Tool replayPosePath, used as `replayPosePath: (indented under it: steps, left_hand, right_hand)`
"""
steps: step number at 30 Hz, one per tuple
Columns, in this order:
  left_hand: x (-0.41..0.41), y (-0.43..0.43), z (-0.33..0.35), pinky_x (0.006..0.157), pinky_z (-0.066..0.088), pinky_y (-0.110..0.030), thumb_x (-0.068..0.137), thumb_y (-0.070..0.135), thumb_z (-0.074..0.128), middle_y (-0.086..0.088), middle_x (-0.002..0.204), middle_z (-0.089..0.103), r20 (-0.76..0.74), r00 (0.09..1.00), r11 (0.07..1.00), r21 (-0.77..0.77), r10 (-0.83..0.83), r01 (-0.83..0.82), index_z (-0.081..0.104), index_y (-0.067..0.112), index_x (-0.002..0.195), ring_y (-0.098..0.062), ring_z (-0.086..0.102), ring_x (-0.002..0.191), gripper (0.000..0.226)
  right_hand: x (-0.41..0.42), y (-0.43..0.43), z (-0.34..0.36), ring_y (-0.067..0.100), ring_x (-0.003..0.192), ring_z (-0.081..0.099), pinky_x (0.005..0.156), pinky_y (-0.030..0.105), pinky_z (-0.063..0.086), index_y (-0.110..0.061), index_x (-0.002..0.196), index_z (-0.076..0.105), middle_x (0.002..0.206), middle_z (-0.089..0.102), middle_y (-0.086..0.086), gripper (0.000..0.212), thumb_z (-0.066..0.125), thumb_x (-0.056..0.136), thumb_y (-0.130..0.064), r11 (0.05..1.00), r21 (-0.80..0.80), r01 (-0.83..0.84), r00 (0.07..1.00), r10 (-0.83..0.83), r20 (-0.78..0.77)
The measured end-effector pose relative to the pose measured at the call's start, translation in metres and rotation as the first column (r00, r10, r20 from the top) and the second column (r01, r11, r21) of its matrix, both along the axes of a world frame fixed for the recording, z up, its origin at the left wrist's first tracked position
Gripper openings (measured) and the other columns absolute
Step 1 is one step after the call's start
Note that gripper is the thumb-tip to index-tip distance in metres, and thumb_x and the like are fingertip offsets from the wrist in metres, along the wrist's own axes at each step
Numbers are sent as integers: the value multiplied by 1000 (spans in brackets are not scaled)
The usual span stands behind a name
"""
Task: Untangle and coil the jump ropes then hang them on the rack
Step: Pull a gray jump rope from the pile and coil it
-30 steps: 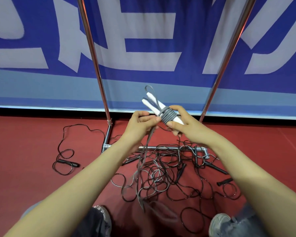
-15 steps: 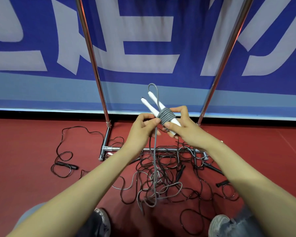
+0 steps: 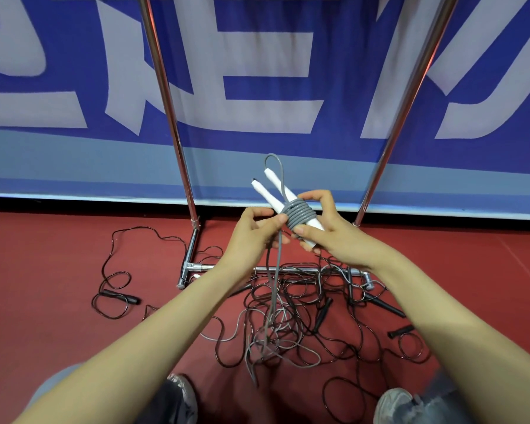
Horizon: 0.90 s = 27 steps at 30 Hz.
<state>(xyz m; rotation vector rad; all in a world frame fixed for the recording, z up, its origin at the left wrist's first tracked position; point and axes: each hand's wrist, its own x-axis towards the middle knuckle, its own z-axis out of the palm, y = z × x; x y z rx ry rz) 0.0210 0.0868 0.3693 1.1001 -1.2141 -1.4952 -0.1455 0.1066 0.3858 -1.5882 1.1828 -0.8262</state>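
Right hand [image 3: 337, 240] grips 2 white plastic handles [image 3: 266, 194] bound by coils of grey rubber jump rope [image 3: 300, 214], held above red floor [image 3: 58, 270]. Left hand [image 3: 251, 237] pinches its loose strand beside the coils. Tangled thin black jump ropes [image 3: 322, 313] lie around chrome metal rack [image 3: 172, 117] base.

The band of grey rope [image 3: 299, 214] wound round the two white handles [image 3: 270, 191] is wider than a second ago, with several more turns stacked side by side. The free length of that rope, which a second ago swung blurred and slanted toward the lower left, now drops almost straight from the pinching left hand [image 3: 254, 237] down to the floor. Its slack there is shorter and has settled into smaller, sharper loops among the black ropes [image 3: 328, 301], where before one large blurred loop trailed nearer the person.
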Motion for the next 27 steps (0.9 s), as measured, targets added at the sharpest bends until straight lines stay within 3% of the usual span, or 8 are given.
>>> replayPosePath:
  steps: [6,11,16,19,21,23,27]
  left_hand:
    - [0,4,-11,52,44,-16,91,16,63,-4,68,65,49,999,1000,24,-21,19,47,2,108,-8,60,54,27]
    - [-1,2,-3,53,46,-17,92,16,61,7,61,65,-35,999,999,38,-12,14,47,5,109,-8,59,52,24]
    - [-1,-3,-3,71,53,-30,90,13,65,4,74,69,-138,981,989,74,139,-130,49,6,111,-9,63,54,28]
    - [-1,-1,-8,62,51,-24,88,17,67,-2,73,68,-119,985,980,167,129,-108,53,3,111,-10,64,56,30]
    - [-4,3,-12,52,48,-17,88,19,67,-1,63,68,-140,986,958,282,86,-44,60,5,99,-8,65,55,20]
    - [-5,5,-12,53,51,-15,87,19,68,1,63,69,-190,979,921,390,72,8,63,7,90,-5,67,57,13]
    - [-2,5,-11,58,53,-17,83,19,71,4,68,71,-223,974,873,481,36,78,68,9,95,-4,67,60,16]
  right_hand:
    - [-1,2,-6,4,47,45,47,17,38,-18,120,22,67,52,1,38,50,98,-5,997,79,-18,1000,16,18]
    - [0,-3,-9,11,55,48,50,22,38,-20,122,25,78,58,8,39,50,97,-4,996,88,18,992,-28,123]
    - [1,-6,-9,15,57,46,51,24,37,-23,119,26,88,57,19,38,49,97,-2,996,84,-38,988,25,150]
    - [-1,-6,-13,14,53,43,50,23,37,-23,121,25,75,54,14,38,49,98,-4,997,54,-46,996,41,77]
    - [-1,-5,-15,10,49,43,49,23,38,-21,126,24,65,49,6,42,49,98,-4,999,41,-34,999,33,21]
    - [-1,-4,-16,8,50,43,51,24,39,-22,130,24,64,48,5,45,50,98,-4,999,22,-32,999,32,-7]
    - [-5,-3,-11,14,58,43,53,22,39,-27,122,28,71,48,11,40,51,97,-6,999,15,-47,999,47,-5]
